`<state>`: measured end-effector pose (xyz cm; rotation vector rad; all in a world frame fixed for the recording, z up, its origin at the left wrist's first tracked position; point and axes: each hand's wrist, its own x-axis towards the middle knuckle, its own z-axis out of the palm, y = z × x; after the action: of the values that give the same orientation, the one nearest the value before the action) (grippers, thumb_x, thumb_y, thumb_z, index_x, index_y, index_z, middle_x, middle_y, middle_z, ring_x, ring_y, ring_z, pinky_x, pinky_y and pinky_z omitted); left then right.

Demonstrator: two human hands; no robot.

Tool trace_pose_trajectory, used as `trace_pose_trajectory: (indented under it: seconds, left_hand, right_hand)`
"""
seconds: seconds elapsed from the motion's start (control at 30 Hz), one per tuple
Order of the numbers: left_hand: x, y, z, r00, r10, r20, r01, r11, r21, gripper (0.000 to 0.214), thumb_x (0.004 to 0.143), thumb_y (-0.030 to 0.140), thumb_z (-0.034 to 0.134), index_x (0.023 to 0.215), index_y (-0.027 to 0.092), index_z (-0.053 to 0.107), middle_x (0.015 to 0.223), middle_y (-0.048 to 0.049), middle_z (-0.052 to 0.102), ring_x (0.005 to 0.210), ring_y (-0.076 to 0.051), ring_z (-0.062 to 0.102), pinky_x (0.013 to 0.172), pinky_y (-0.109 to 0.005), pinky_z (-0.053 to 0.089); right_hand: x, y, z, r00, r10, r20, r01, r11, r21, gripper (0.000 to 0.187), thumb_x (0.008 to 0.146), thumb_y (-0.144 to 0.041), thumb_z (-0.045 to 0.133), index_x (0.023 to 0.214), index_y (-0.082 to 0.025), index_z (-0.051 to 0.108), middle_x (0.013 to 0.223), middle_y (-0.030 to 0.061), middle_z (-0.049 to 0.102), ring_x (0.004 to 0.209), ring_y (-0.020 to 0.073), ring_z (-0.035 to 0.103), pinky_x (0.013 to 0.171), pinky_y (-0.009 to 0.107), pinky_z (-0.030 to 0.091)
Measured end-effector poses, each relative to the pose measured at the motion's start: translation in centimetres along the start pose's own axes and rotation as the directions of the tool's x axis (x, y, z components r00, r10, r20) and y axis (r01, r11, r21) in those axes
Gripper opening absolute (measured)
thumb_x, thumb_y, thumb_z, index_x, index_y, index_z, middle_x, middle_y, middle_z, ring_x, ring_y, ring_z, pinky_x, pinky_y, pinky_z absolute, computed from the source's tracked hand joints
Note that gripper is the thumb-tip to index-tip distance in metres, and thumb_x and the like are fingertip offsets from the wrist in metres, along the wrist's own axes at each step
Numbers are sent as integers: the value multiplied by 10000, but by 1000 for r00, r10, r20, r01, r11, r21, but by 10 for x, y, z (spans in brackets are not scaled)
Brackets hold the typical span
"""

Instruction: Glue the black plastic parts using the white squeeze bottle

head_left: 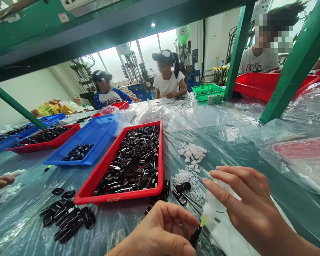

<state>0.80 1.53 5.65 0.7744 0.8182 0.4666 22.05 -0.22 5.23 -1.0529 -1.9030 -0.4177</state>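
Between the thumb and fingers of my left hand is a small black plastic part with a yellow-green tip. Its lower end is hidden by the hand. My right hand is stretched out, fingers apart, over a white cloth and holds nothing I can see. Small white pieces and finer white bits lie beyond the hands. Next to them rest a few glossy black parts and a thin metal rod, partly covered by the left hand.
A red tray heaped with black parts stands ahead. Left of it are a blue tray and loose black parts. Another person's hand reaches in at the left edge. Green posts rise from the plastic-covered table; people sit opposite.
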Motion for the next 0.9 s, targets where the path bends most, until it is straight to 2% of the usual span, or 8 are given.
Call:
trace_pose_trajectory:
  seconds: [0.2,0.3,0.5,0.73,0.9]
  left_hand:
    - [1,-4,0,995,18,-94,-18,1000,2,476,354,57,856,753,136,608,498,29,656,297,-43,483,299,-111,300]
    - [0,-3,5,997,29,-68,-30,999,-15,454,355,42,844,712,140,581,525,26,671,291,-31,466,306,-118,291]
    - [-2,-3,9,995,76,-65,-75,997,10,366,392,19,827,678,115,619,576,18,658,474,-52,549,435,-127,392]
    - [-1,-5,6,994,102,-40,-97,989,111,311,445,76,837,682,105,636,563,33,589,496,-38,492,457,-134,352]
    - [-1,-2,9,993,114,4,-114,990,88,281,458,39,817,659,104,631,558,36,586,494,-38,489,460,-139,344]
  right_hand:
    - [0,0,0,1000,-16,2,16,1000,-2,323,905,-21,383,989,-148,667,973,118,660,1002,256,562,838,480,351]
    - [-1,1,0,1000,-6,-6,6,1000,-3,330,902,-18,377,988,-151,666,970,114,661,1003,253,565,849,483,342]
    - [-2,1,2,1000,2,10,-2,1000,-11,334,892,-23,384,1008,-172,660,990,101,658,1014,251,561,871,479,333]
    - [-2,0,-1,1000,-8,8,7,1000,11,344,886,-6,365,992,-152,657,986,106,654,1016,255,552,863,474,328]
    - [-1,-1,-2,1000,-17,0,17,1000,2,345,876,5,368,978,-154,656,968,101,655,1000,253,551,856,460,327]
